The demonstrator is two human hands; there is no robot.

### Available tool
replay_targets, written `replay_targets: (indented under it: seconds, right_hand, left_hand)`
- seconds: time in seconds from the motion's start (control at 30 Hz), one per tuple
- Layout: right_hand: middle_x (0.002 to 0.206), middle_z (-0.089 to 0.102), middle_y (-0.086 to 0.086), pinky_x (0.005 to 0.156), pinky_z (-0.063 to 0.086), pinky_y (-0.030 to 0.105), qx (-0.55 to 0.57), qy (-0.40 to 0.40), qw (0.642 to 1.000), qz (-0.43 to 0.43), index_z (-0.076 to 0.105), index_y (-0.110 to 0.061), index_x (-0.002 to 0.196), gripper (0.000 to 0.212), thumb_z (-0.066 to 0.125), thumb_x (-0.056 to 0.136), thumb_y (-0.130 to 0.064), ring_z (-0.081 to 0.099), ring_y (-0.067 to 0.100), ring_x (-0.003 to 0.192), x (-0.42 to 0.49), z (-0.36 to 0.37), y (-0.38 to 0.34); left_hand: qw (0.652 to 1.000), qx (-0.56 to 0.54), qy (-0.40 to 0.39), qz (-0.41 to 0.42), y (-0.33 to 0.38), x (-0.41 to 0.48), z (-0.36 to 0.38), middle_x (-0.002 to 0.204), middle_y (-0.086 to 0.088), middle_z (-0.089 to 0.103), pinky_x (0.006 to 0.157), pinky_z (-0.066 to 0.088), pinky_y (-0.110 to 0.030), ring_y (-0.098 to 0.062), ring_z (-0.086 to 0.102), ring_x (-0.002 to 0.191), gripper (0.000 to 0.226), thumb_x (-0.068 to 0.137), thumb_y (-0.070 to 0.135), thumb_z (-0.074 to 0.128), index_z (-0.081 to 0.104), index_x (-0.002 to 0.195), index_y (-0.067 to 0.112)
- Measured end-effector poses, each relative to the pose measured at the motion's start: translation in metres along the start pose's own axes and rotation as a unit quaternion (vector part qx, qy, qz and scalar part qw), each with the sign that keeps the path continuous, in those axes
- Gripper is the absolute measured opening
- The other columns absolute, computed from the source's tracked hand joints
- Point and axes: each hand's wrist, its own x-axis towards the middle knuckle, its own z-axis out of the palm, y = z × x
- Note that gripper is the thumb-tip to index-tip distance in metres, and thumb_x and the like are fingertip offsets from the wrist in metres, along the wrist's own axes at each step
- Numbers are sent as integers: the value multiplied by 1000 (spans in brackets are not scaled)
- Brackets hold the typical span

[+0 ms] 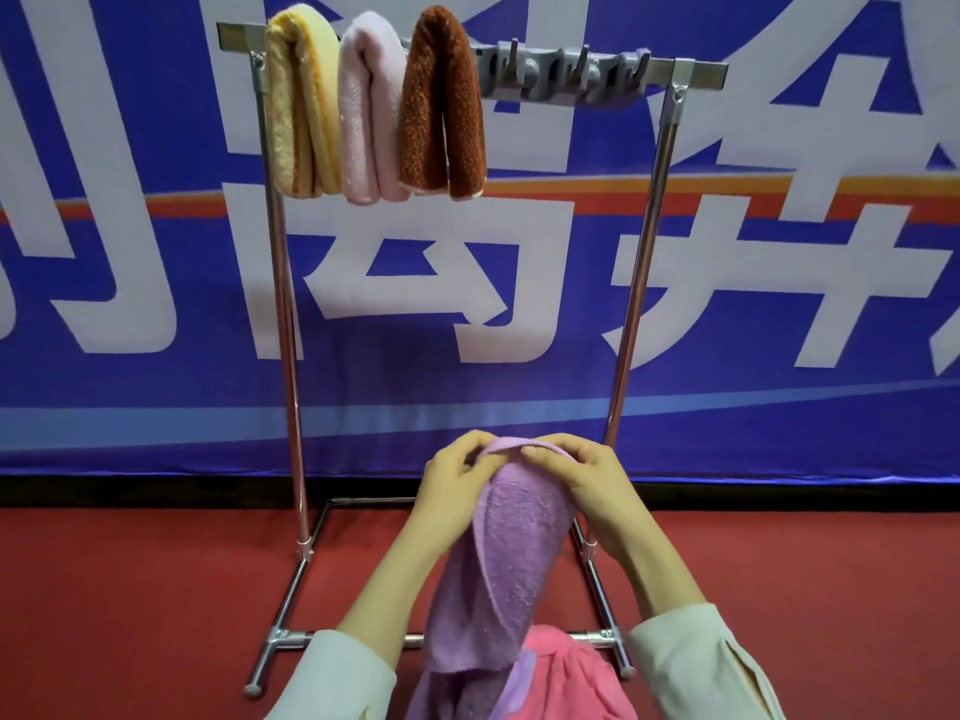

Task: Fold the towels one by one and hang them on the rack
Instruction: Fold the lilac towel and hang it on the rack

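Gently now, hold the purple towel (511, 558) low before the rack (639, 283), left hand (452, 472) and right hand (582, 475) pinching its folded top edge close together, and even the hanging halves.

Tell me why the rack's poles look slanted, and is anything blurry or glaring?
Head view: the wide-angle lens likely splays the poles of the rack and tilts its top bar; lighting is soft and even, only a faint sheen on the metal; the purple towel, pinched by the left hand and right hand, shows no motion blur.

Fuzzy terry towel (511, 553) (shiny metal rack (631, 304))
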Motion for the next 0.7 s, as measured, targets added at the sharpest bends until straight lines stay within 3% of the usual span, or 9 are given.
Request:
replay_targets:
  seconds: [0.13, 0.2, 0.27, 0.37, 0.43, 0.53, 0.63, 0.7]
  right_hand:
    - [89, 70, 9, 77, 48, 31, 30, -42, 997, 50, 69, -1, 99, 20, 72, 82, -9, 63, 19, 83, 2, -4, 20]
    - [92, 69, 3, 76, 49, 25, 33, -70, 994, 82, 67, -1, 99, 16, 69, 85, -8, 62, 12, 83, 1, -1, 31]
    - [88, 62, 5, 71, 47, 23, 66, -42, 994, 72, 64, -8, 92, 3, 62, 91, -8, 57, 12, 79, 2, 0, 34]
    - [77, 62, 5, 66, 43, 28, 58, 44, 997, -6, 62, -15, 79, 15, 60, 94, -16, 54, 15, 73, 2, -4, 24]
    - [76, 63, 7, 71, 41, 30, -12, 42, 998, -55, 64, -10, 80, 15, 64, 91, -20, 55, 13, 76, 1, -5, 17]
    - [80, 68, 17, 73, 42, 29, -44, 29, 996, -67, 70, -10, 76, 13, 69, 86, -18, 57, 13, 75, -2, 0, 13]
    - [78, 70, 13, 72, 45, 26, -29, 58, 996, -67, 70, -12, 73, 13, 70, 86, -15, 60, 12, 74, -2, 0, 13]
    - [77, 69, 8, 72, 46, 24, -10, 43, 998, -48, 69, -11, 76, 13, 69, 87, -18, 61, 12, 75, -1, -1, 14]
  left_hand:
    - [990, -123, 64, -25, 9, 3, 8, 76, -5, 62, 68, 45, -30, -14, 55, 70, 15, 96, 11, 52, 62, 85, 14]
    - [980, -162, 107, -42, 13, 6, 9, 74, -3, 57, 67, 42, -31, -16, 52, 69, 16, 96, 10, 50, 58, 83, 14]
    - [975, -170, 133, -57, 14, 8, 8, 74, -2, 55, 66, 40, -30, -16, 49, 70, 14, 95, 7, 50, 54, 83, 13]
    - [983, -134, 107, -73, 13, 7, 6, 73, 0, 54, 66, 37, -29, -15, 46, 70, 4, 79, 11, 54, 56, 81, 14]
    - [992, -98, 27, -80, 13, 2, 7, 79, 0, 59, 70, 39, -26, -14, 51, 76, 6, 81, 16, 59, 62, 84, 13]
    - [995, -39, -75, -62, 10, -3, 10, 87, 1, 71, 81, 50, -27, -17, 66, 84, 27, 74, 40, 74, 69, 91, 19]
    - [999, 36, -1, -10, 8, -4, 12, 80, 1, 72, 75, 48, -24, -15, 63, 75, 12, 81, 36, 72, 72, 84, 24]
    - [999, 27, 24, 15, 11, -5, 13, 82, 6, 72, 74, 45, -20, -7, 61, 78, 12, 90, 31, 63, 73, 85, 26]
